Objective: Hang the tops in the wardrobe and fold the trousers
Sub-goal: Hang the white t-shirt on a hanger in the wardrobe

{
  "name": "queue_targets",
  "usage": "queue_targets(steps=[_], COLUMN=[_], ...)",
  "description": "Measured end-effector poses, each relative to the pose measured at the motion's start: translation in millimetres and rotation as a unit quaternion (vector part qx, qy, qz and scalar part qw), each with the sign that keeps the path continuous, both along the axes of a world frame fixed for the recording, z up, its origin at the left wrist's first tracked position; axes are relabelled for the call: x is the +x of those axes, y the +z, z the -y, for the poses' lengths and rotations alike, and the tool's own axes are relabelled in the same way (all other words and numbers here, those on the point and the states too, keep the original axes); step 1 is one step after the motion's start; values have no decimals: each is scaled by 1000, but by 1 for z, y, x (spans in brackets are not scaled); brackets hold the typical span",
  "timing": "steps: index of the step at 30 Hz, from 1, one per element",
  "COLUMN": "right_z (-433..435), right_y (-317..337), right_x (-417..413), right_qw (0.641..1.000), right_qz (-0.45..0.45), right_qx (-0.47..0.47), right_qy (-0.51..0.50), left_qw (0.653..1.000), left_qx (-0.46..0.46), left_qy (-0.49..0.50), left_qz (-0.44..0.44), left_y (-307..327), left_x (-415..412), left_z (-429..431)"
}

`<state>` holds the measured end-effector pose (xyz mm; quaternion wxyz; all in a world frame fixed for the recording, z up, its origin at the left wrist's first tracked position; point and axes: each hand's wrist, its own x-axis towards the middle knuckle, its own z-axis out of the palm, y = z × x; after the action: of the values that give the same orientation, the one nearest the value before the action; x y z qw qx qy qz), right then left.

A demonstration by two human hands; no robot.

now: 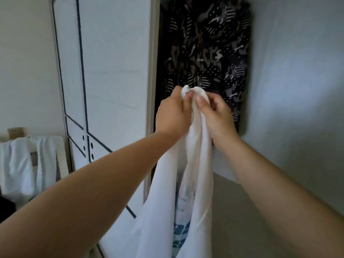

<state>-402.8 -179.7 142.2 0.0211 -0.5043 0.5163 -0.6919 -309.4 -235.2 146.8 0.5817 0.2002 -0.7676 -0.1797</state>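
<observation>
At frame centre, my left hand (pixel 172 110) and right hand (pixel 216 112) both pinch the bunched white printed cotton top (pixel 195 175), before the dark patterned hanging garment (pixel 206 43).

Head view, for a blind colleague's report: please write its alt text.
The left hand and right hand grip the bunched upper end of a white top with a blue print, held before a dark patterned garment hanging in the open wardrobe. A white wardrobe door with dark line trim stands to the left.

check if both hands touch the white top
Touching. The head view shows the left hand and right hand pinching the white top at its bunched end.
</observation>
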Motion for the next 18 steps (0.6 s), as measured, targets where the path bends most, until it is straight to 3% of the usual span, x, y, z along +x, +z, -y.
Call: queue_targets(steps=[4,11,18], right_z=[-16,-42,-44], right_y=[20,74,99], right_x=[-38,-97,-138], right_qw=[995,982,948], right_qz=[12,-35,-133], right_qx=[78,-42,-55], right_qy=[-64,-181,-283], left_qw=[999,982,938], left_qx=[9,86,241], left_qy=[-17,-123,-205], left_qz=[-37,-115,-144], left_y=[42,92,134], left_x=[-47,-116,-171], left_z=[-15,-41,-44])
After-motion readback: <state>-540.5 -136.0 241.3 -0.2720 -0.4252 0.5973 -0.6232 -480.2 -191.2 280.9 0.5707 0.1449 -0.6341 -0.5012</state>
